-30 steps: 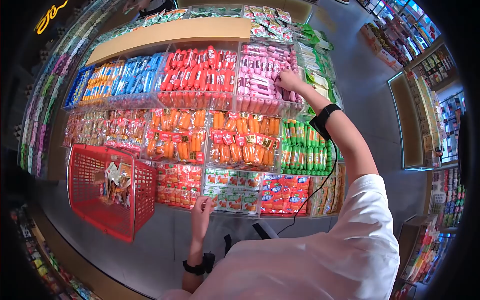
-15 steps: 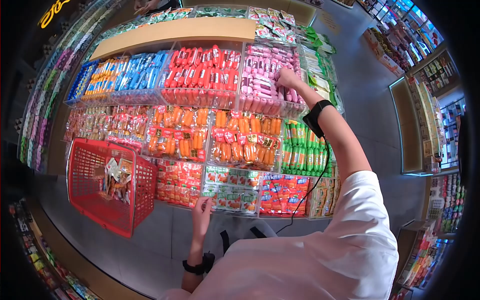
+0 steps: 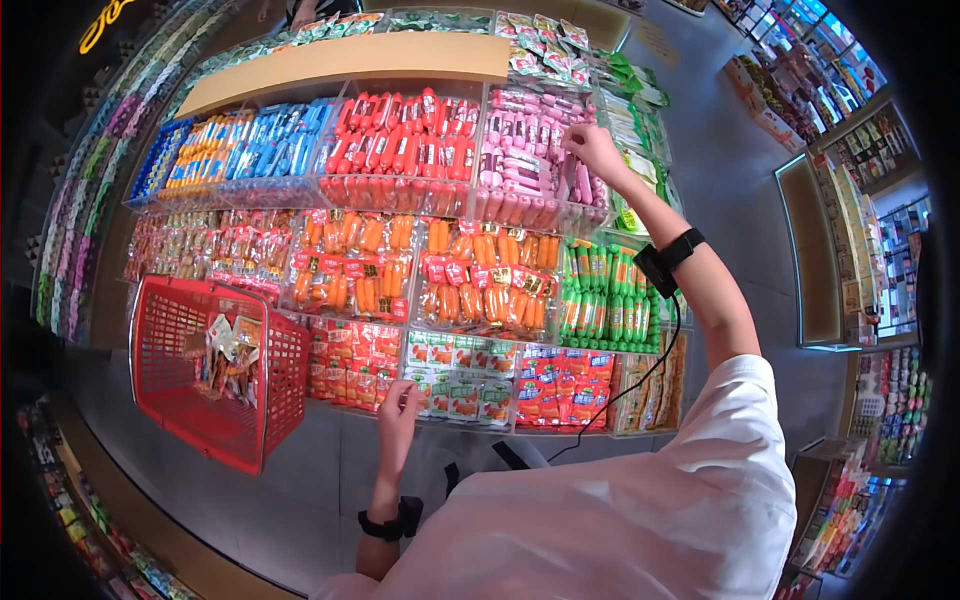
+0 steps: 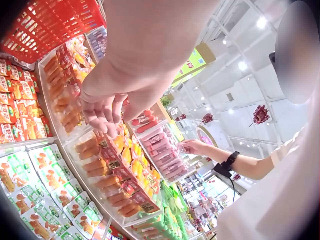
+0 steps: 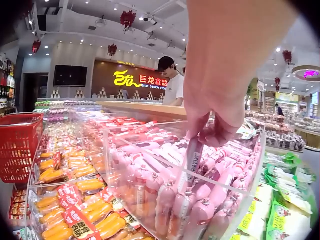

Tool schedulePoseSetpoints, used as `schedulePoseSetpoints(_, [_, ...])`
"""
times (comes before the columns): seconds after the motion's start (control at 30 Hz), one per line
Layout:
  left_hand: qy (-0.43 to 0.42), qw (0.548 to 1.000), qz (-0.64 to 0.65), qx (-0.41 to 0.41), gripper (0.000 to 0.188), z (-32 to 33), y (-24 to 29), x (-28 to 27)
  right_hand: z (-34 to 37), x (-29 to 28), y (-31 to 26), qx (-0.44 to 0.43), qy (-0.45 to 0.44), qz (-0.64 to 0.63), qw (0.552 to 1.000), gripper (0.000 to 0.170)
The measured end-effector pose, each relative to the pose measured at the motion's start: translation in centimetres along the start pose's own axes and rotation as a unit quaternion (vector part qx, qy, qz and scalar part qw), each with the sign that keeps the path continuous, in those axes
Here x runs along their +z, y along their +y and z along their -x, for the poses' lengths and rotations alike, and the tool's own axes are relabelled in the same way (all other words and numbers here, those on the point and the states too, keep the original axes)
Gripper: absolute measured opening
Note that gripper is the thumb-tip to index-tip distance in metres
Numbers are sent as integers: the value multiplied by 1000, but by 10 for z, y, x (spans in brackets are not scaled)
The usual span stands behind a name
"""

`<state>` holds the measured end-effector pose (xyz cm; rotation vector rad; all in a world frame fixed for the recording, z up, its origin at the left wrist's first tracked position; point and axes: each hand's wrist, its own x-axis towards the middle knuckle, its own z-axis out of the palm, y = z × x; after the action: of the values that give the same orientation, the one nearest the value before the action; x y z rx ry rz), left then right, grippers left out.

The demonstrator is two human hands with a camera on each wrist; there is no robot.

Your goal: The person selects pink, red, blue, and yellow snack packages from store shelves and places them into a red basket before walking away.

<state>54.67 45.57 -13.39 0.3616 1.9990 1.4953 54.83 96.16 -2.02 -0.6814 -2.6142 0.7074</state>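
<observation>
Pinching top end of pink-wrapped sausage [image 5: 192,157]: right grip [image 3: 597,150], right of upper middle in head frame. Sausage lies directly below grip, over clear bin [image 5: 220,183], long axis near upright, slightly tilted in right-wrist frame. Left grip [image 3: 397,412] well apart, lower middle of head frame, fingers loosely curled, holding nothing.

Some sausages [image 3: 522,160] are pink, the latticed basket [image 3: 288,378] red, the shirt [image 3: 600,520] white.
</observation>
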Motion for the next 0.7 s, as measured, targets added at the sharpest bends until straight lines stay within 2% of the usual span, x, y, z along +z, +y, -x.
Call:
schedulePoseSetpoints(0.03, [-2,1000,-6,5,11,-1,-1,1,5,-6,-10,44,-24,5,999,16])
schedulePoseSetpoints(0.13, [-17,1000,-16,12,12,-5,-7,3,16,6,5,-28,38,100,994,22])
schedulePoseSetpoints(0.27, [-33,999,-11,0,13,-2,-3,10,11,22,30,-12,4,67,998,25])
schedulePoseSetpoints(0.3, [-36,999,-11,-4,14,-1,-1,12,4,31,43,-4,-4,51,999,30])
schedulePoseSetpoints(0.4, [-45,999,-19,4,15,0,-1,15,-9,44,42,74,-56,57,994,35])
schedulePoseSetpoints(0.43, [-48,999,-22,-6,15,2,1,16,-11,50,42,72,-38,55,995,38])
schedulePoseSetpoints(0.53, [-51,998,-28,-23,15,5,9,17,-18,55,35,97,-105,131,981,41])
schedulePoseSetpoints(0.57, [-49,998,-27,-22,15,6,11,17,-21,51,32,98,-137,108,980,36])
schedulePoseSetpoints(0.67, [-40,999,-17,-23,15,6,10,11,-5,24,-7,-39,17,78,996,31])
schedulePoseSetpoints(0.7, [-38,999,-10,-23,15,6,8,11,0,21,-7,-123,73,115,983,30])
